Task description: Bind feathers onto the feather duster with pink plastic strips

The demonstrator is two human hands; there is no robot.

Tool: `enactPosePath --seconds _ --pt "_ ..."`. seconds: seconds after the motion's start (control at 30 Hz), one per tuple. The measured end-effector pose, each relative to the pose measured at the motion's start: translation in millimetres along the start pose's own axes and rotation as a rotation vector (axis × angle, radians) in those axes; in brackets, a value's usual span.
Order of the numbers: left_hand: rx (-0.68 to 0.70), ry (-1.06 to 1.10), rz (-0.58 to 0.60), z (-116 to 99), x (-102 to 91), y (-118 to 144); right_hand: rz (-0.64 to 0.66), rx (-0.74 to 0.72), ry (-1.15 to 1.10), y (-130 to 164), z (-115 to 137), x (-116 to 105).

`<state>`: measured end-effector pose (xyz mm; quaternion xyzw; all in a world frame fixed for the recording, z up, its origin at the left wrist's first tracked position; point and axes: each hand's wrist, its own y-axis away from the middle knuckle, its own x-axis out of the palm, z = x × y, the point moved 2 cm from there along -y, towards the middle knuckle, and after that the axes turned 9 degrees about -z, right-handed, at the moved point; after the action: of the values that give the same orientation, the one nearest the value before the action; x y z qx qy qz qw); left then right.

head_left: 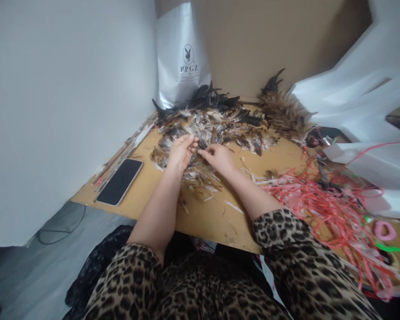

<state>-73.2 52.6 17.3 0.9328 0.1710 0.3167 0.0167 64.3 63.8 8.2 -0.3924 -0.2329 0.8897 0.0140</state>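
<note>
A tan wooden worktable (206, 218) carries a wide heap of brown, black and white feathers (216, 122) near its far edge, a tangle of red plastic cord (323, 200) to the right and a black smartphone (120, 181) to the left. The step in hand looks like sorting: the left hand (182, 151) and right hand (218, 156) meet at the heap's near edge, fingertips pinching a few feathers. Next, probably, comes separating one cleanly with a light pull. Both forearms stretch forward, wrists low.
</note>
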Motion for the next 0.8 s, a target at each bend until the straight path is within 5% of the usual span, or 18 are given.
enactPosePath --seconds 0.13,0.27,0.53,0.8 --pt "-0.004 -0.034 0.014 1 0.3 1 0.062 -0.033 0.06 -2 -4 8" --pt "-0.018 -0.025 0.013 -1 -0.2 1 0.047 -0.03 -0.141 -9 -20 4" --pt "-0.065 -0.046 0.033 0 -1.6 1 0.028 0.403 -0.87 -25 -35 -27" --pt "-0.035 -0.255 0.125 3 3.0 7 0.102 0.49 -1.077 -29 -34 -43"
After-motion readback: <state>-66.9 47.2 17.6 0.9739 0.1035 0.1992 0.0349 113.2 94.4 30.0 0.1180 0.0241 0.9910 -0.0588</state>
